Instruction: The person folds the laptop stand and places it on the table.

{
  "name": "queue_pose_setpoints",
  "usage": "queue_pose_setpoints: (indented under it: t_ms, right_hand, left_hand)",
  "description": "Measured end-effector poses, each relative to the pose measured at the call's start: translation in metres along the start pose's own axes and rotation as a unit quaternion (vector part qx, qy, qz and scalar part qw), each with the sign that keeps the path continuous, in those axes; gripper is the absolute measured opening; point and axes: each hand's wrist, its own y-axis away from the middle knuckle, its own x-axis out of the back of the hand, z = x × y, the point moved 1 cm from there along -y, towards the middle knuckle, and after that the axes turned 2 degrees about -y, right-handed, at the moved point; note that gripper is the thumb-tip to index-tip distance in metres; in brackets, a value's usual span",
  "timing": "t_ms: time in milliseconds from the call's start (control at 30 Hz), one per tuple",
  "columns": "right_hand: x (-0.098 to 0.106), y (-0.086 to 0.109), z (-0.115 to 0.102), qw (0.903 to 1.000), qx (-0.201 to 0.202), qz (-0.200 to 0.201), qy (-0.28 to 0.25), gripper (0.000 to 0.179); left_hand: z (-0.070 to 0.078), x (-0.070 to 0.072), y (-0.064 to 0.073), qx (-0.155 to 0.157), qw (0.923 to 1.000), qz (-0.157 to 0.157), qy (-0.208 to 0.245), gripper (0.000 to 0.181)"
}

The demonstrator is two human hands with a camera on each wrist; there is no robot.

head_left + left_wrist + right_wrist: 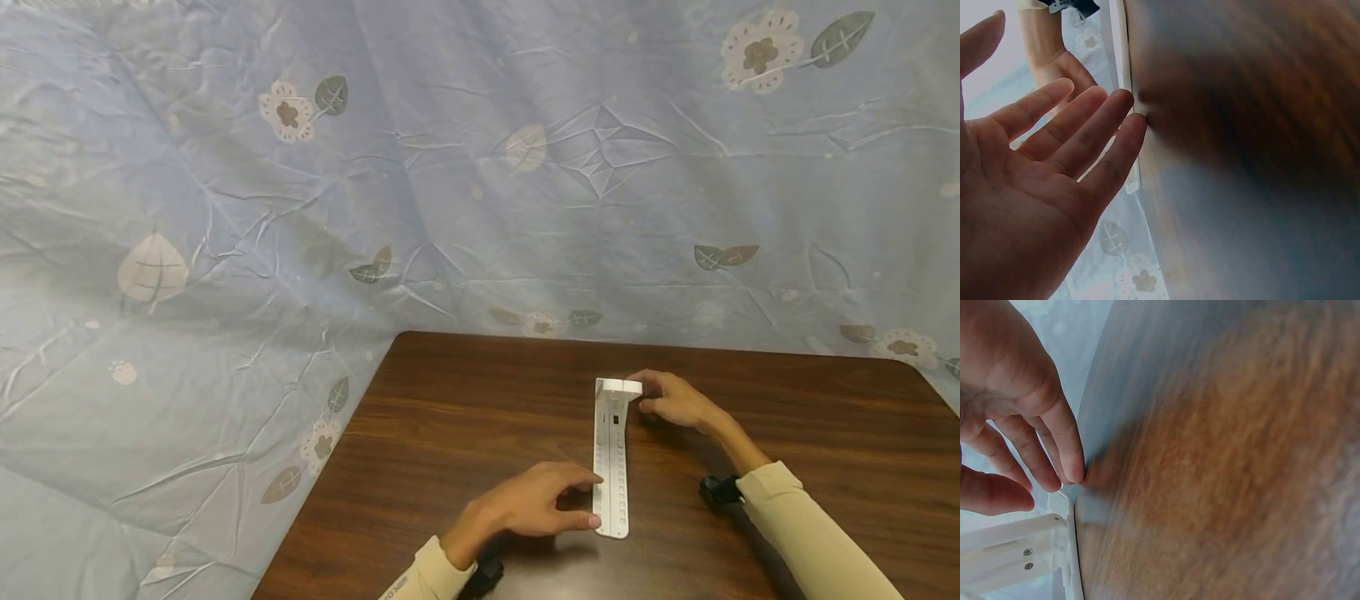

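A long, narrow white plastic piece (610,467) lies on the table, with rows of small marks along both edges and a raised, rounded part at its far end. In the right wrist view, the white plastic piece (1007,556) shows two screws on the raised part. My left hand (532,500) is at its near left edge, thumb and index fingertips at the edge, fingers nearly straight. My right hand (678,402) is beside the raised far end, fingers loosely bent. Its fingertips (1074,469) rest low by the tabletop, close to the piece's corner; contact is unclear.
The dark brown wooden table (450,417) has rounded far corners. A pale blue curtain (465,167) with flowers and leaves hangs behind it and along its left side. Black straps with small devices (720,492) sit at both wrists, near light yellow sleeves (810,533).
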Motion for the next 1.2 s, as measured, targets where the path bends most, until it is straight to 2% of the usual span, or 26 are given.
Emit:
queue_pose_setpoints:
  t_ms: [300, 467, 733, 933, 1200]
  right_hand:
    - [0.003, 0.012, 0.003, 0.9997, 0.006, 0.008, 0.024, 0.046]
    - [0.003, 0.020, 0.004, 0.9995, 0.019, 0.010, 0.023, 0.044]
    - [0.002, 0.036, 0.000, 0.9984, 0.045, 0.020, 0.027, 0.042]
    - [-0.001, 0.046, -0.009, 0.9982, 0.054, 0.022, 0.015, 0.040]
    - [-0.005, 0.058, -0.019, 0.9985, 0.049, 0.021, -0.012, 0.049]
  left_hand:
    - [-0.006, 0.007, -0.001, 0.004, 0.9998, 0.016, 0.009, 0.059]
    - [-0.010, 0.014, -0.005, 0.008, 0.9992, 0.037, 0.009, 0.059]
    - [-0.015, 0.032, -0.008, 0.040, 0.9952, 0.073, 0.051, 0.060]
    - [-0.020, 0.042, -0.014, 0.049, 0.9918, 0.105, 0.054, 0.061]
    - [-0.021, 0.049, -0.023, 0.065, 0.9893, 0.124, 0.042, 0.067]
